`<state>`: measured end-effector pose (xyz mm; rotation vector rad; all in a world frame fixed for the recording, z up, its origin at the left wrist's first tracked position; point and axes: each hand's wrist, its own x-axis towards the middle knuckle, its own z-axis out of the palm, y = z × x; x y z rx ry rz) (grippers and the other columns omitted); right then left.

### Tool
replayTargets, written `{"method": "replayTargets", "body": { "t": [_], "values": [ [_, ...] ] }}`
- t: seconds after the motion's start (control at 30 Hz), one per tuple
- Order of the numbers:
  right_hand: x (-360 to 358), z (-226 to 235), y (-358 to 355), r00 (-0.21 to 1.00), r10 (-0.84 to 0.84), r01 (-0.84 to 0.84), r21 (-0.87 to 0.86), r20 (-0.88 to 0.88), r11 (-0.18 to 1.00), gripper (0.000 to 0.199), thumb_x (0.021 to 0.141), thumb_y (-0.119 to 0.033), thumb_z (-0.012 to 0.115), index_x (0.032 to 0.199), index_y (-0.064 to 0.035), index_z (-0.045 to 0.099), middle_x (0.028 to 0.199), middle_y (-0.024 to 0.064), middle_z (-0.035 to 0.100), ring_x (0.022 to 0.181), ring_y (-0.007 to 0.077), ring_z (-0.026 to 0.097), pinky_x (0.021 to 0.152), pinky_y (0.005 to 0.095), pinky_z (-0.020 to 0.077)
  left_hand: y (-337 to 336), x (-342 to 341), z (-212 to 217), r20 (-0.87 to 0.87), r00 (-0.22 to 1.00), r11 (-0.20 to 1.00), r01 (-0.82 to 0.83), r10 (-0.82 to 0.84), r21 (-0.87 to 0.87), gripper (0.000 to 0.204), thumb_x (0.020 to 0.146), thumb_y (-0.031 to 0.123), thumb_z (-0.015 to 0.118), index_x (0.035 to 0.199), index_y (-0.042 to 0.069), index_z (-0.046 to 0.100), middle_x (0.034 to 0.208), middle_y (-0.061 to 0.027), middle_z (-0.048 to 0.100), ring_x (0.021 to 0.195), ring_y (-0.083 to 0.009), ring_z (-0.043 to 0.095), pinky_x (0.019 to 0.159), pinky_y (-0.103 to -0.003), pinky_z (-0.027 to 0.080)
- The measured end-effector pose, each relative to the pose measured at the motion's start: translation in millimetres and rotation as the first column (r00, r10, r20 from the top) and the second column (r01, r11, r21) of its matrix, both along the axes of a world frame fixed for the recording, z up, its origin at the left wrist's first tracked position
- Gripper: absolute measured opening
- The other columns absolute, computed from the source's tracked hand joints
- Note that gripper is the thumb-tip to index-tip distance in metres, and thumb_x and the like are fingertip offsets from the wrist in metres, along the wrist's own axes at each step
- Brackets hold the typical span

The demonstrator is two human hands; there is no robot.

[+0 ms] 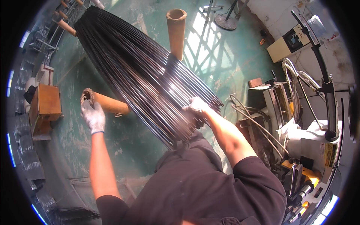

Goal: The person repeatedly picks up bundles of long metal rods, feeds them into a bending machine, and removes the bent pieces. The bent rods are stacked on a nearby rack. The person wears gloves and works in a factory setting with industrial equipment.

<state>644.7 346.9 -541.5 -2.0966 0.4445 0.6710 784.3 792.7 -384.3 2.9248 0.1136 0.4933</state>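
A long bundle of thin black rods slants from the upper left down to my waist. It rests across two brown cardboard tubes: one tube stands up behind it, the other tube pokes out on the left. My left hand, in a white work glove, grips the left tube's end. My right hand, also gloved, lies on the near end of the rod bundle and holds several rods.
A green painted floor lies below. On the left sits a brown box. A machine with cables and hoses stands on the right, with a beige control box behind it. More rods lie at the lower left.
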Motion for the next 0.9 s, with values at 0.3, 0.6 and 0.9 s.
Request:
{"method": "replayTargets", "body": {
  "t": [0.3,0.6,0.9],
  "values": [
    [-51,20,45,0.984,0.166,-0.143,-0.267,0.065,0.953,0.072,0.095,-0.056,0.072,0.13,0.0062,0.067,0.126,0.0309,0.07,0.116,0.0455,0.069,0.1,0.0503,0.0542,-55,-108,-71,0.312,0.907,0.79,0.405,-0.282,-0.461,0.04,0.097,0.0,0.06,0.137,-0.002,0.053,0.133,-0.0174,0.062,0.127,-0.0301,0.059,0.114,-0.045,0.043],
    [-388,103,49,0.946,-0.185,0.061,-0.414,-0.265,0.908,0.049,0.09,-0.045,0.074,0.121,-0.008,0.071,0.107,0.0238,0.076,0.106,0.0445,0.071,0.092,0.0514,0.0545,-116,-96,-184,-0.473,0.663,-0.168,-0.666,-0.58,-0.727,0.052,0.107,0.03,0.063,0.145,-0.003,0.05,0.129,-0.0227,0.062,0.11,-0.0343,0.065,0.095,-0.05,0.058],
    [-612,181,106,0.883,-0.47,0.288,-0.772,-0.015,0.567,0.024,0.077,-0.027,0.083,0.083,-0.011,0.067,0.076,0.0196,0.07,0.077,0.0432,0.071,0.07,0.0524,0.0551,-149,-58,-169,-0.194,0.557,-0.121,-0.478,-0.807,-0.87,0.02,0.097,0.008,0.055,0.11,0.001,0.068,0.099,-0.0098,0.072,0.101,-0.0206,0.068,0.095,-0.037,0.055]
  ]
}}
